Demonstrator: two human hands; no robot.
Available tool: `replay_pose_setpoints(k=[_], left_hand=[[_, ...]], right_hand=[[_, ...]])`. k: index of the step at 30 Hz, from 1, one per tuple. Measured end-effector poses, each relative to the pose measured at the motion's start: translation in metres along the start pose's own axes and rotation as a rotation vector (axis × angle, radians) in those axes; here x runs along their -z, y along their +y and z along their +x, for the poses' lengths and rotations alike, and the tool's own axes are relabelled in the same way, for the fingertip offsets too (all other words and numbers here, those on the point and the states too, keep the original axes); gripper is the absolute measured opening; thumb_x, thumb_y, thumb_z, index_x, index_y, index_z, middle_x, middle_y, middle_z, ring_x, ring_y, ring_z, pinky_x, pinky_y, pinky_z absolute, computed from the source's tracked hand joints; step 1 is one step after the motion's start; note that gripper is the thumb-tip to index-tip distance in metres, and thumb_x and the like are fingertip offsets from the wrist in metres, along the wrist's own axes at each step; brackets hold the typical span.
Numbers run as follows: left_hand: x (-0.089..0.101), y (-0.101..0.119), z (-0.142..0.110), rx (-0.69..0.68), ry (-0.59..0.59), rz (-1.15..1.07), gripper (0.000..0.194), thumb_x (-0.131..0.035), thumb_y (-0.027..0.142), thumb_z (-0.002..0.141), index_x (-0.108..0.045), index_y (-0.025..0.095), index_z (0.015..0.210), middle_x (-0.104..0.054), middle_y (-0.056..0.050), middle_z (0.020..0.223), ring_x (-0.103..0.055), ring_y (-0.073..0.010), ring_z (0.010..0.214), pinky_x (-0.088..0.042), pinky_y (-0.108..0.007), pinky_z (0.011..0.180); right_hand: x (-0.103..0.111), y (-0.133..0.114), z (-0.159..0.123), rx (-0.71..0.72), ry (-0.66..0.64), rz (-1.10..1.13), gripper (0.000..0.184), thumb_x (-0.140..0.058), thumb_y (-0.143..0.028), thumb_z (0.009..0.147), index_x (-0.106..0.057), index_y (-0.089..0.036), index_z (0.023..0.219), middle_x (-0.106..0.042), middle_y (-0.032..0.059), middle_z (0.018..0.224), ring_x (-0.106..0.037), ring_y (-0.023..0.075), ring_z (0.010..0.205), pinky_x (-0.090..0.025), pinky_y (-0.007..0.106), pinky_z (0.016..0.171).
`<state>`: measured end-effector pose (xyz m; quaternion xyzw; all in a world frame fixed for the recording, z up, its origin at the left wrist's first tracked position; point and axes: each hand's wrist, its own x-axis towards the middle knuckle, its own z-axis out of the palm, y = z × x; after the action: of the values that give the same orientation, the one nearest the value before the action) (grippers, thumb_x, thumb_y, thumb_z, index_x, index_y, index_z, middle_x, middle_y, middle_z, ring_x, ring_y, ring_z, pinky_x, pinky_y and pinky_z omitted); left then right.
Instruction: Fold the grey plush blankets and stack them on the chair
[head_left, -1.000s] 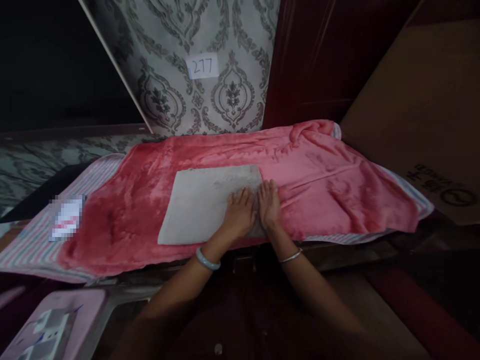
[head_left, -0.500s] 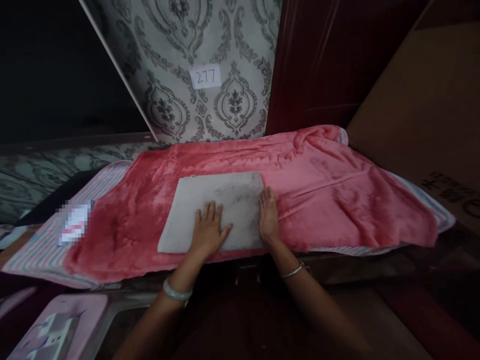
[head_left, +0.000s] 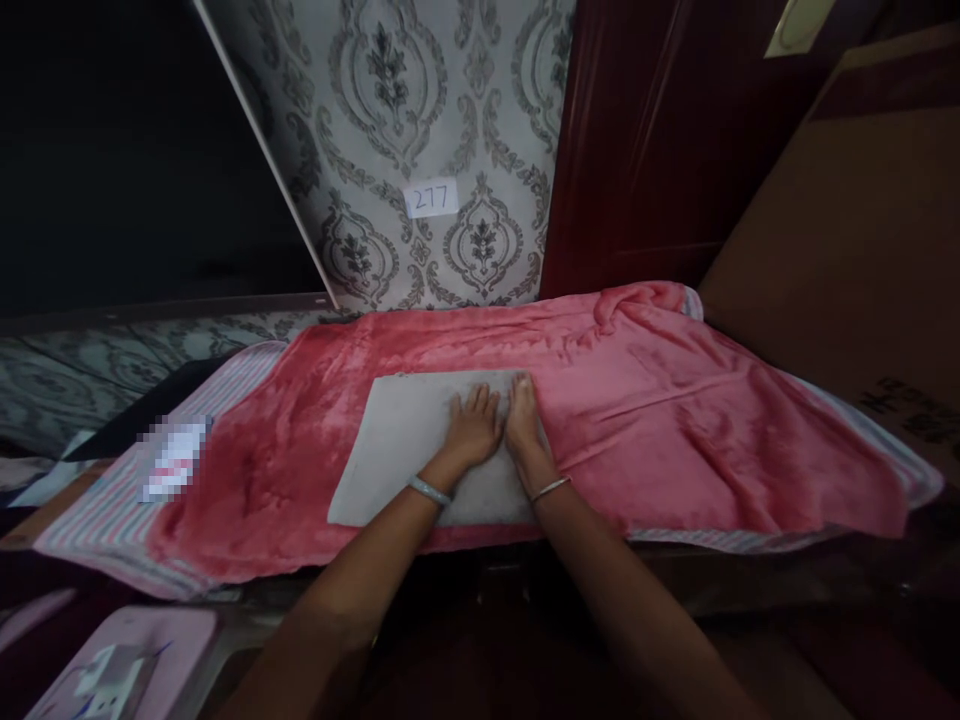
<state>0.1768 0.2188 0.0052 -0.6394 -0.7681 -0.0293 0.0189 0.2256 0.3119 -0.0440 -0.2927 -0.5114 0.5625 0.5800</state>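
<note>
left hand (head_left: 475,426) shifted rightward, flat on cloth (head_left: 401,445)

Grey cloth (head_left: 409,450) matt, pink blanket (head_left: 637,400) plush w/ slight sheen, door (head_left: 630,150) glossy, box (head_left: 847,230) matt cardbd.

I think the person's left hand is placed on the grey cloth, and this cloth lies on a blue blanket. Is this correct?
Not quite: the blanket is pinkish red, not blue, as the head view shows. The left hand is indeed on the grey cloth, which lies on it.
</note>
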Motion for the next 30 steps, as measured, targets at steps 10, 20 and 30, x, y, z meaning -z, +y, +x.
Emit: replay_pose_setpoints(k=[10, 20, 30], left_hand=[[-0.007, -0.052, -0.017, 0.134, -0.054, -0.011, 0.069, -0.033, 0.055, 0.102, -0.029, 0.02, 0.161, -0.016, -0.015, 0.17, -0.014, -0.0287, 0.158, -0.012, -0.059, 0.126], [0.006, -0.155, -0.067, 0.472, -0.059, 0.051, 0.066, -0.024, 0.048, 0.103, -0.026, 0.017, 0.162, -0.019, -0.013, 0.17, -0.017, -0.0311, 0.157, -0.023, -0.061, 0.122], [0.014, -0.1, -0.012, 0.174, 0.036, 0.025, 0.06, -0.036, 0.044, 0.102, -0.038, 0.019, 0.157, -0.03, -0.014, 0.166, -0.021, -0.0298, 0.156, -0.017, -0.06, 0.125]], right_hand=[[0.014, 0.028, -0.005, -0.039, 0.024, 0.033, 0.086, -0.026, -0.071, 0.094, -0.02, -0.017, 0.161, -0.028, 0.0192, 0.165, -0.039, 0.0207, 0.147, -0.032, 0.046, 0.121], [0.017, 0.034, -0.004, -0.031, 0.002, -0.092, 0.074, -0.019, -0.063, 0.099, -0.023, -0.021, 0.16, -0.03, 0.0164, 0.165, -0.038, 0.0208, 0.147, -0.033, 0.048, 0.119], [-0.01, -0.005, 0.022, 0.349, -0.269, -0.916, 0.055, -0.042, -0.032, 0.093, -0.056, -0.013, 0.142, -0.052, 0.0191, 0.15, -0.038, 0.0308, 0.145, -0.028, 0.056, 0.119]])
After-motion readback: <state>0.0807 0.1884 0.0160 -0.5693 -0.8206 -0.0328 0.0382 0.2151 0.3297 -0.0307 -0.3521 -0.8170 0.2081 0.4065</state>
